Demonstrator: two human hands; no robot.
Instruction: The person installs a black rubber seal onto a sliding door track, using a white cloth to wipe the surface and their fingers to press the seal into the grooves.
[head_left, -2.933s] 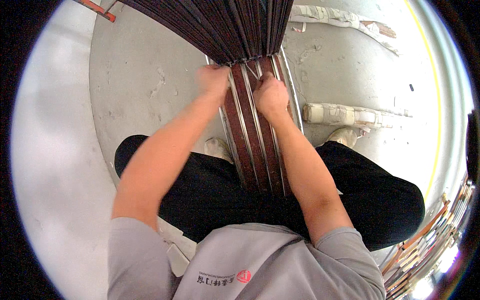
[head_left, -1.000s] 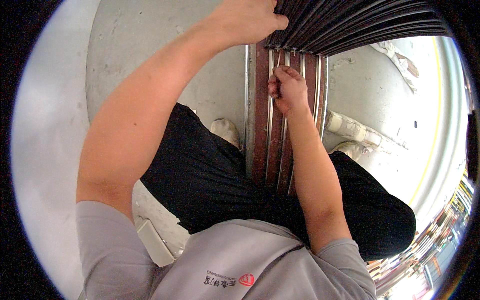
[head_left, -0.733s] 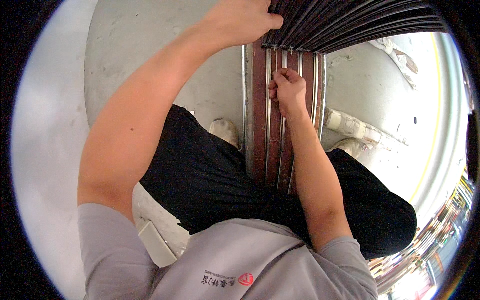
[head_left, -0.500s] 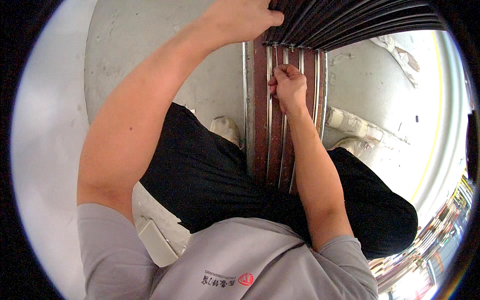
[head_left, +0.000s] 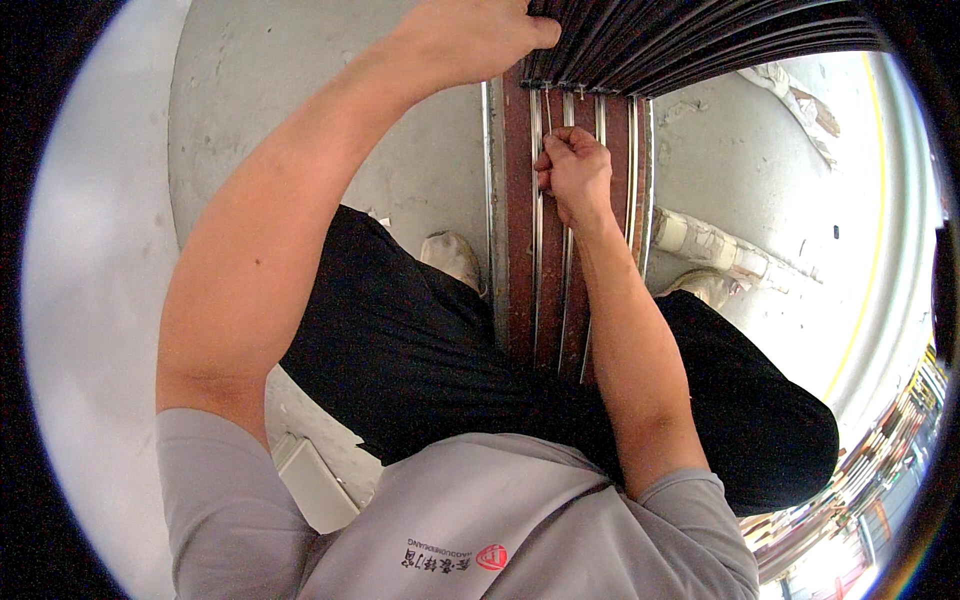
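Note:
A stack of black pleated screen (head_left: 690,45) stands across a long brown board (head_left: 520,220) with silvery metal rails running along it. At the top edge of the view my left hand (head_left: 470,40) is closed at the left end of the pleats, its thumb against them and its other fingers mostly out of sight. My right hand (head_left: 578,170) hovers over the rails in a pinch. Between its fingertips runs a thin pale cord (head_left: 549,112), stretched up to the lower edge of the pleats. Small metal bits sit along that edge.
The board lies between my knees, in black trousers (head_left: 400,300). On the floor to the right are a wrapped roll (head_left: 720,245) and a crumpled wrapped bundle (head_left: 795,100). A pale box-like piece (head_left: 312,485) lies at the lower left. Stacked long stock (head_left: 885,440) stands far right.
The pleated screen and my left hand have shifted slightly up and left in the picture. My right hand keeps its pinch, almost in the same place.

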